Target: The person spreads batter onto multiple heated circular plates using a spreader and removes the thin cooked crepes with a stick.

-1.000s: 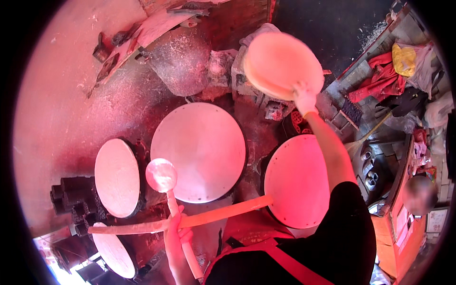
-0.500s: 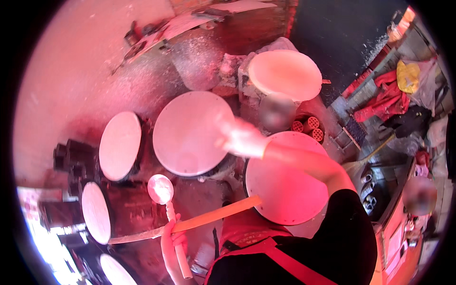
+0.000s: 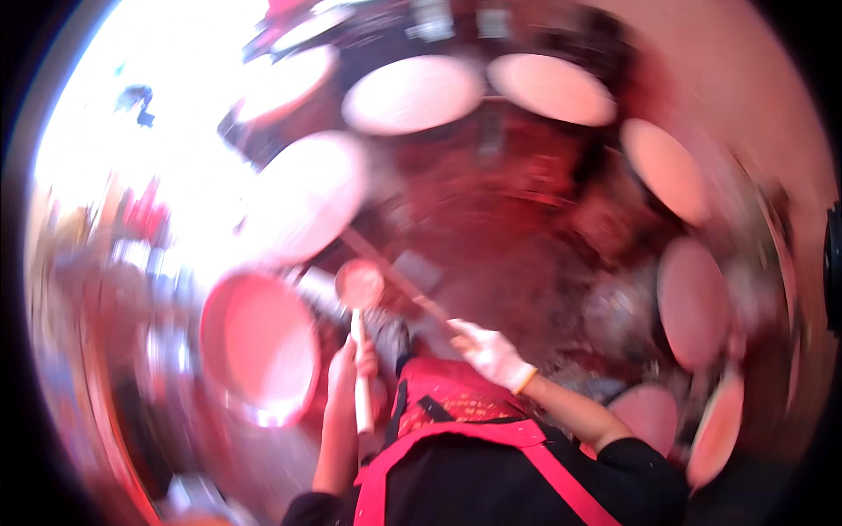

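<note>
A ladle (image 3: 363, 394) stands upright in my left hand (image 3: 343, 366), its fingers closed round the pale handle. The round bowl of the ladle points away from me and looks pinkish. My right hand (image 3: 494, 358), in a white glove with a yellow cuff, is closed on the near end of a long, thin wooden strip (image 3: 396, 274). That strip slants away to the left, past the ladle's bowl, toward a large pale round griddle (image 3: 307, 197). Left of my left hand stands a wide round basin (image 3: 210, 337) with pale pink contents. Motion blurs much of the view.
Several round griddles curve round me, among them a far one (image 3: 412, 95), one at far right (image 3: 553, 88) and one at right (image 3: 693, 302). A dark reddish floor (image 3: 474, 228) lies between them. Bright light washes out the upper left.
The view has swung left toward the light and the basin. My right hand has come from over a griddle to the wooden strip and grips it; my left now holds only the ladle.
</note>
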`<action>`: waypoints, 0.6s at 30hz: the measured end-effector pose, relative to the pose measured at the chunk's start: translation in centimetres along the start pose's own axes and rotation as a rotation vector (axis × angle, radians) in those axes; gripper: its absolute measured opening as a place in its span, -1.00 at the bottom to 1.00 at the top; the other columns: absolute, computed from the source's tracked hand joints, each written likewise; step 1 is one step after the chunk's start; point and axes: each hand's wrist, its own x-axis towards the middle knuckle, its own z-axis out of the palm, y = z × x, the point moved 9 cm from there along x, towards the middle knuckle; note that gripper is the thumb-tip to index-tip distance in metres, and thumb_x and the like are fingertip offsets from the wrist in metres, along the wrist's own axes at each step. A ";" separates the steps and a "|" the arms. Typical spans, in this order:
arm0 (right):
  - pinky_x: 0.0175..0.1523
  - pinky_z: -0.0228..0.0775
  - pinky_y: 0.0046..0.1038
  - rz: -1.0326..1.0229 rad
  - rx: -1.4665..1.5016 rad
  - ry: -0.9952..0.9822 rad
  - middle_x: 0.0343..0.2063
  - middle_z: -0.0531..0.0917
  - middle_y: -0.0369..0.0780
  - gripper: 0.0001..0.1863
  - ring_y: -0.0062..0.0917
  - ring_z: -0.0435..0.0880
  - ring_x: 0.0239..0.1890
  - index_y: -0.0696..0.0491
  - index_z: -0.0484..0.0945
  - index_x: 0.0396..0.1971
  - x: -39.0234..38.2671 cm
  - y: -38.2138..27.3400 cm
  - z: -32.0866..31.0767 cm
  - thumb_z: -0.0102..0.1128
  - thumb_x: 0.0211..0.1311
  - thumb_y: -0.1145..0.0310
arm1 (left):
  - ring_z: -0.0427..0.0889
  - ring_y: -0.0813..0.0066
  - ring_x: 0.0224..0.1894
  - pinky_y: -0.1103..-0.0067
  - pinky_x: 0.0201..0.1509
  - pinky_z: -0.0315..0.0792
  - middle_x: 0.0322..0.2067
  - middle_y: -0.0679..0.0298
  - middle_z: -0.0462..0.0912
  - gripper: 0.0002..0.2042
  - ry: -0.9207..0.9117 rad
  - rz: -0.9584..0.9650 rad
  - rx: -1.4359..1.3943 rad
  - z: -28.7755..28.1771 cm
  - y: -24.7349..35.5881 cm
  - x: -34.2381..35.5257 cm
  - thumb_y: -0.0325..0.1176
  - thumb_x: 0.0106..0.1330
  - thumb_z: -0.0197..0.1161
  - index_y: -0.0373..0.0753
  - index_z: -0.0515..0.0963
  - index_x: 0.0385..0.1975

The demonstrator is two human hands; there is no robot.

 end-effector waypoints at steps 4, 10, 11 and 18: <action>0.08 0.40 -0.38 -0.030 0.081 -0.163 -0.06 0.58 0.04 -0.57 -0.19 0.60 0.00 0.21 0.42 0.10 2.6 5.1 3.3 0.05 0.33 0.27 | 0.56 0.48 -0.50 0.53 -0.53 0.41 -0.46 0.20 0.54 -0.82 0.704 0.617 0.850 -11.2 8.4 -2.0 -0.30 0.41 0.02 -0.26 0.47 -0.26; 0.00 0.45 -0.33 -0.377 -0.230 -0.573 -0.12 0.59 0.01 -0.53 -0.15 0.61 -0.10 0.17 0.30 0.21 11.0 2.4 13.6 0.01 0.33 0.40 | 0.60 0.04 -0.25 0.39 -0.36 0.53 -0.20 -0.06 0.57 -0.60 0.863 0.633 2.064 -22.9 14.4 -1.3 -0.53 0.19 0.02 -0.23 0.44 0.08; -0.04 0.46 -0.31 -0.405 -0.239 -0.610 -0.15 0.59 0.00 -0.51 -0.14 0.62 -0.14 0.13 0.26 0.24 11.6 1.1 14.7 0.01 0.31 0.42 | 0.60 0.02 -0.27 0.38 -0.36 0.53 -0.23 -0.07 0.57 -0.60 0.676 0.585 2.333 -22.5 13.0 -0.4 -0.52 0.19 0.02 -0.23 0.44 0.08; -0.32 0.44 -0.17 -0.485 -0.559 -0.733 -0.35 0.60 -0.03 -0.33 -0.12 0.62 -0.39 -0.14 0.01 0.38 18.2 0.0 29.2 -0.05 0.28 0.43 | 0.41 0.47 -0.67 0.47 -0.70 0.36 -0.66 0.32 0.29 -0.80 0.942 0.616 0.356 -36.9 8.6 9.4 -0.32 0.40 0.03 -0.32 0.38 -0.15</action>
